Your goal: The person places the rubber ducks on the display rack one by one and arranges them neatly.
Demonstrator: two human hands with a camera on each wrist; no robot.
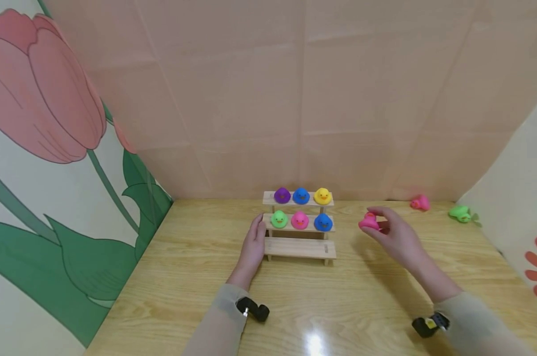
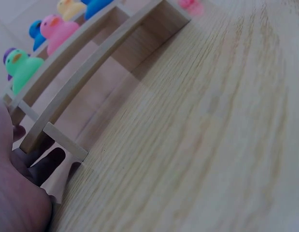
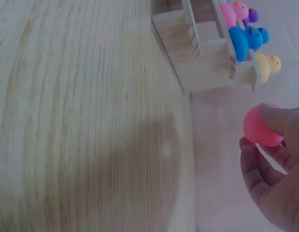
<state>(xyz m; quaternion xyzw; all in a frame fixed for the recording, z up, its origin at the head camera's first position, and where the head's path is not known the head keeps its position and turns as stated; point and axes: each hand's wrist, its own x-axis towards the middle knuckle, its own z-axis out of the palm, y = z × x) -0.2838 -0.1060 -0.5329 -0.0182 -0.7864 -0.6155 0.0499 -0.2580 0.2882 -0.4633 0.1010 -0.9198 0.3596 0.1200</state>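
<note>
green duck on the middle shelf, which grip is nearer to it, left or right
Left. The left grip is at the left end of the wooden stand, close beside the green duck; the right grip is farther, beyond the stand's right end, holding a pink duck.

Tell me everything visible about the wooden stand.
The wooden stand is pale and grained, with three stepped shelves on legs. It stands upright on the table. The top shelf bears a purple duck, a blue duck and a yellow duck; the middle shelf, a green duck, a pink duck and another blue duck; the lowest shelf shows bare wood. The left hand holds the stand's left end.
</note>
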